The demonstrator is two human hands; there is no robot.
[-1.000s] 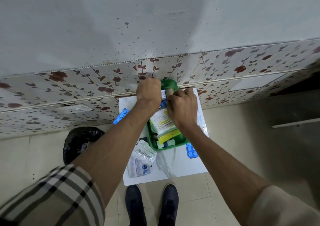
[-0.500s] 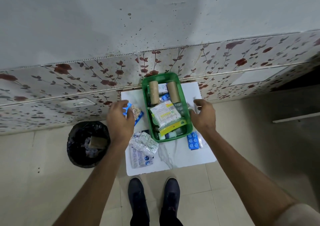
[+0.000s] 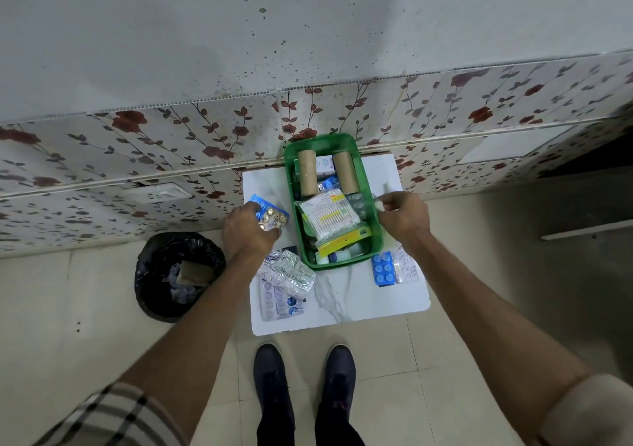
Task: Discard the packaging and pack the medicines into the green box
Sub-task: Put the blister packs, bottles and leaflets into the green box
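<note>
A: What carries everything?

B: A small white marbled bench (image 3: 346, 308) on a pale tiled floor (image 3: 68, 308), pushed against a wall with rose-patterned tiles (image 3: 137, 144) below grey plaster.

A: And the green box (image 3: 376, 240)?

B: On the bench's far half, holding two brown rolls and packets. Silver blister strips (image 3: 287, 272) lie left of it, a blue blister pack (image 3: 383, 268) to its right.

A: The hands?

B: Left hand (image 3: 248, 231) has its grip closed on a gold blister strip (image 3: 272, 219); right hand (image 3: 404, 218) pinches something small and white. A black-lined bin (image 3: 180, 274) stands on the floor to the left.
</note>
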